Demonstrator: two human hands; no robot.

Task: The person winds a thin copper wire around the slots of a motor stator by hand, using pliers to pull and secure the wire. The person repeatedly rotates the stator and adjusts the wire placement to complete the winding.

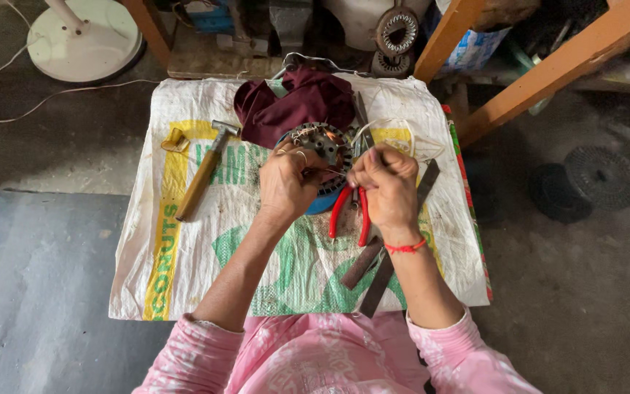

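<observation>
Both hands raised over the middle of a white woven sack [184, 284] with yellow and green print, spread flat as a work surface. Left hand [286, 182] curled, fingers pinched narrow on a thin wire [322, 172], rings visible on two fingers, knuckles just at the near rim of a round motor stator [322, 142] with copper windings in its slots. Right hand [386, 186] closed tight as well, thumb and fingers pinched on the other end of that wire, a red thread bracelet [406, 248] at the wrist. Stator lying near the far centre of the sack, seated on a blue round part [324, 201] showing below the left hand, and touching a dark maroon cloth [293, 106] bunched behind it. White cord [395, 130] looping from the stator toward the right. Red-handled pliers [350, 211] lying between the two wrists, handles pointing toward the body, untouched. Hammer [204, 171] with a wooden handle lying well to the left, head toward the far edge, apart from both hands. Two flat dark metal strips [373, 270] lying diagonally under the right forearm. Pink patterned sleeves [315, 357] at the bottom. Grey floor around, white fan base [85, 44] at upper left, wooden frame legs [548, 69] at upper right.
</observation>
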